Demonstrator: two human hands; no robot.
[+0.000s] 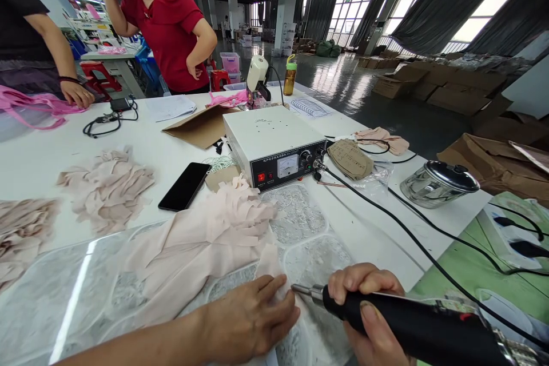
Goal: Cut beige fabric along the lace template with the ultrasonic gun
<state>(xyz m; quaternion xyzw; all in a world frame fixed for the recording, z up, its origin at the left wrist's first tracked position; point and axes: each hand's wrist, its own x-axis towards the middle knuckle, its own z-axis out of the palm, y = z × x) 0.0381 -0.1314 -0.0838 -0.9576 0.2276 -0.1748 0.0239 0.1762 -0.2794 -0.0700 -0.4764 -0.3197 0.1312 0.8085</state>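
Note:
My right hand [369, 309] is wrapped round a black handheld tool [412, 326] with a metal tip [302, 290] pointing left. My left hand [253, 314] presses down the end of a pale pink fabric strip [268, 263], fingers together, right at the tool tip. The strip belongs to a bunch of pink fabric [201, 240] lying over a clear scratched plastic sheet [300, 223]. A black cable [386, 217] runs from the tool to a white control box [272, 143] with a meter and knobs.
A black phone [184, 186] lies beside the box. Piles of pink fabric pieces [107, 183] sit at left. A steel lidded pot [435, 183] stands at right. Two other people stand at the far table edge, one in a red shirt [167, 23].

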